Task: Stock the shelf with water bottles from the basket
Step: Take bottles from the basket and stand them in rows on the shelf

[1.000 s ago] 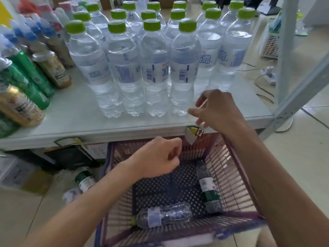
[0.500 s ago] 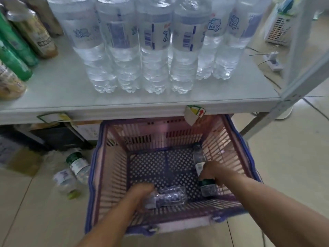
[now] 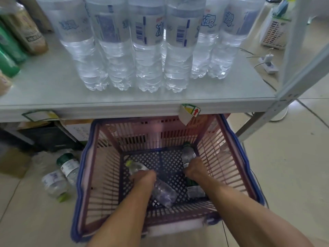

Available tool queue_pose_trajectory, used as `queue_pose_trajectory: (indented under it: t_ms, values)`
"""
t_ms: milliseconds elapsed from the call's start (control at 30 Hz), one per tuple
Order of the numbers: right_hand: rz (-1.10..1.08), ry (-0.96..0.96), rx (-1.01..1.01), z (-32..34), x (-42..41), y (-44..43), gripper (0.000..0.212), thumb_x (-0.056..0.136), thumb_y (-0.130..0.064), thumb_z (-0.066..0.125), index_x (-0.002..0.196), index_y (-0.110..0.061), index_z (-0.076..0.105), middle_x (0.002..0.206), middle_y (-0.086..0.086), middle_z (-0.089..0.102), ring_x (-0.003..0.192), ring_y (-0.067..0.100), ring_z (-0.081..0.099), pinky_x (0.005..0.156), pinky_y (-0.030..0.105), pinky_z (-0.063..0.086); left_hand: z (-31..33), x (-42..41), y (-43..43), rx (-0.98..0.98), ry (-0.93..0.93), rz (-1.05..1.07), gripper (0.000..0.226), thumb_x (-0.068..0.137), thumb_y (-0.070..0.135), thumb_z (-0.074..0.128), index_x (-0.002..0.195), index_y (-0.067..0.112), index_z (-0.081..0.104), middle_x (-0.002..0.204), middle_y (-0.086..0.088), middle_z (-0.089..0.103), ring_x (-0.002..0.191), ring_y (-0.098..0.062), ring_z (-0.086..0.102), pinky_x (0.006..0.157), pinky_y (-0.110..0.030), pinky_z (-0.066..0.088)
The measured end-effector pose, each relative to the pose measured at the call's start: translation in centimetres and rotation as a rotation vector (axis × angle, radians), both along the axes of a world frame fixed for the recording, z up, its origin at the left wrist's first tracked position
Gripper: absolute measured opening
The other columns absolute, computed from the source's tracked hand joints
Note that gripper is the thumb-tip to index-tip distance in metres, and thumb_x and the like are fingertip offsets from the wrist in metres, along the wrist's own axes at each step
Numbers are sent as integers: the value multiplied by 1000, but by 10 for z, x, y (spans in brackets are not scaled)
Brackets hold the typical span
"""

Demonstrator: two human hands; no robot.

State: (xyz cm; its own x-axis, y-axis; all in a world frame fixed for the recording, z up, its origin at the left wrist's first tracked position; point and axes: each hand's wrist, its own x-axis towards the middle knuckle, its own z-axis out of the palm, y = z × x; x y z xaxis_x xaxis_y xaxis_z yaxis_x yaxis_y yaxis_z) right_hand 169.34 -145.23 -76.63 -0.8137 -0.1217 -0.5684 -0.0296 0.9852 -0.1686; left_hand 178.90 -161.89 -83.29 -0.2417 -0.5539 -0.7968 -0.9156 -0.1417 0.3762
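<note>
Your left hand [image 3: 142, 177] curls round one clear bottle [image 3: 164, 192], your right hand [image 3: 193, 168] round one green-label bottle [image 3: 188, 155], both inside one basket [image 3: 80, 175]. Six bottles [image 3: 147, 50] front the shelf [image 3: 53, 90].

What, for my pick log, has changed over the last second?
Both hands dropped from shelf level into the basket. The left hand now grips the clear bottle, swinging its cap end away from the near wall; the right hand grips the green-labelled bottle. The shelf bottles and floor bottles stayed put.
</note>
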Motion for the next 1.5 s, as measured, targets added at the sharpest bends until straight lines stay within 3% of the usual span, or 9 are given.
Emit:
queue_pose_trajectory:
  t_ms: [100, 267, 367, 500, 700, 867, 1000, 1133, 1500]
  values:
    - [85, -35, 5, 30, 3, -3, 46, 90, -21, 67, 132, -4, 60, 134, 11, 62, 119, 26, 64, 79, 28, 50, 87, 0, -5, -137, -19, -79, 103, 79, 33, 75, 150, -5, 10, 145, -24, 43, 123, -39, 56, 96, -40, 54]
    - [230, -25, -5, 109, 1, -11, 50, 87, -25, 74, 132, -11, 58, 128, 9, 64, 112, 28, 66, 72, 30, 46, 153, 9, -39, -241, 28, -454, 119, 80, 41, 74, 156, -2, -6, 139, -16, 54, 113, -29, 63, 82, -27, 54]
    - [295, -23, 39, 159, 0, -12, 48, 86, -28, 76, 129, -13, 61, 115, 5, 66, 99, 23, 67, 66, 27, 50, 193, 19, -50, -249, 42, -627, 105, 66, 49, 72, 150, 1, 33, 107, -1, 65, 85, -15, 65, 64, -24, 52]
    - [333, -42, 88, 213, -3, -4, 41, 79, -37, 82, 108, -14, 64, 89, 0, 60, 83, 21, 62, 58, 26, 45, 234, 39, -42, -261, 99, -821, 23, 83, 31, 68, 95, 17, 54, 85, 1, 58, 86, -21, 66, 63, -27, 41]
    - [375, -36, 145, 260, -1, 18, 51, 74, -46, 84, 112, -17, 65, 100, 0, 68, 88, 18, 69, 78, 32, 61, 263, 51, -31, -432, 3, -879, 85, 72, 52, 73, 133, 9, 34, 107, -3, 58, 89, -19, 61, 61, -28, 43]
    - [425, -55, 97, 296, 0, 28, 53, 74, -53, 82, 112, -21, 65, 100, -3, 68, 88, 13, 67, 66, 26, 51, 298, 45, -17, -433, 35, -942, 77, 71, 56, 68, 126, 11, 39, 100, -2, 57, 89, -22, 61, 58, -30, 41]
    - [449, -15, 61, 308, 1, 30, 54, 71, -60, 79, 108, -25, 63, 95, -6, 66, 87, 13, 64, 74, 32, 49, 324, 35, -10, -404, 100, -935, 65, 74, 57, 67, 116, 16, 41, 98, 0, 60, 88, -21, 65, 61, -32, 50]
    - [428, -3, 36, 321, -4, 33, 53, 66, -62, 80, 105, -28, 64, 91, -8, 67, 81, 12, 68, 72, 32, 58, 351, 24, -5, -358, 143, -959, 58, 72, 56, 70, 110, 18, 48, 97, -3, 66, 82, -20, 70, 71, -38, 63]
    - [417, 82, -104, 349, -6, 47, 50, 68, -62, 79, 102, -28, 67, 90, -7, 74, 79, 14, 74, 75, 38, 63, 399, 19, 15, -352, 293, -882, 50, 72, 51, 77, 104, 16, 64, 66, 2, 63, 52, -14, 54, 49, -28, 42]
